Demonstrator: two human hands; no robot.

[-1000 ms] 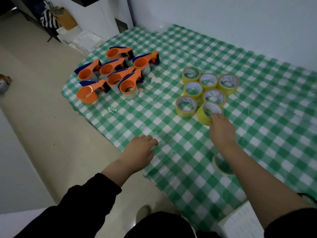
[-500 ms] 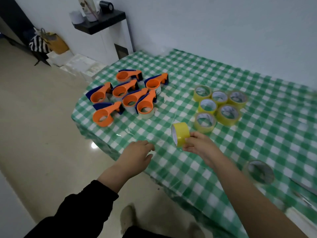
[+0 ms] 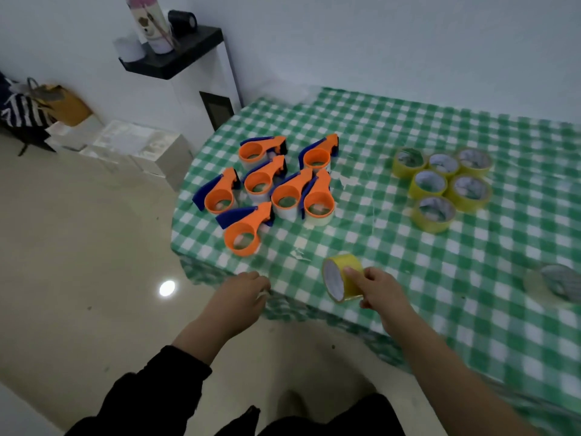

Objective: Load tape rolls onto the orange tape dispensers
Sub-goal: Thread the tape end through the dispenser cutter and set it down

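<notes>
I see the right hand (image 3: pixel 380 291) held just above the near edge of the worktop (image 3: pixel 408 309), which is covered in a green-and-white checked cloth. Its fingers (image 3: pixel 353 273) curl round a yellow tape roll (image 3: pixel 344 276), which is tipped on edge with its open core facing left. The left hand (image 3: pixel 242 295) hangs at the worktop's near left corner with its fingers loosely curled and holding nothing; I cannot tell if it touches the cloth. Beyond it, seven orange tape dispensers (image 3: pixel 273 184) with blue parts lie clustered together. To the right, well apart from them, six more yellow rolls (image 3: pixel 440 187) lie flat, packed side by side. A paler roll (image 3: pixel 553 286) lies alone near the right edge.
</notes>
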